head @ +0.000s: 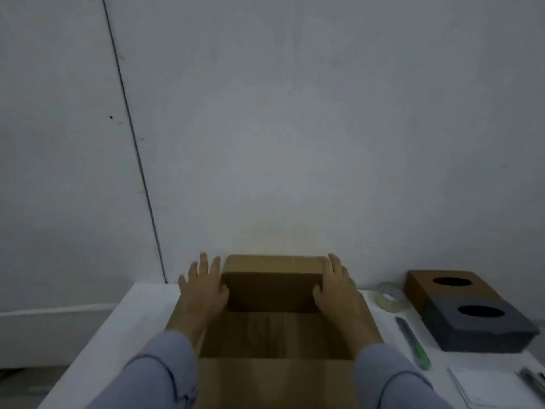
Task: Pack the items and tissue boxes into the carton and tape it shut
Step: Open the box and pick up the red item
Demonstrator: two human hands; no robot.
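An open brown carton (274, 376) stands on the white table right in front of me, its far flap (272, 273) upright. My left hand (203, 287) lies flat with straight fingers against the left end of that flap. My right hand (334, 286) does the same at the right end. The carton's inside looks bare. To the right stand a brown tissue box (442, 283) and a dark grey tissue box (477, 323), each with an oval hole on top. A roll of clear tape (389, 296) lies between them and the carton.
A green-and-grey cutter (413, 343) lies right of the carton. White paper sheets (486, 385) and dark pens (532, 379) sit at the lower right corner. The table (132, 317) meets a grey wall just behind the carton; its left edge drops to the floor.
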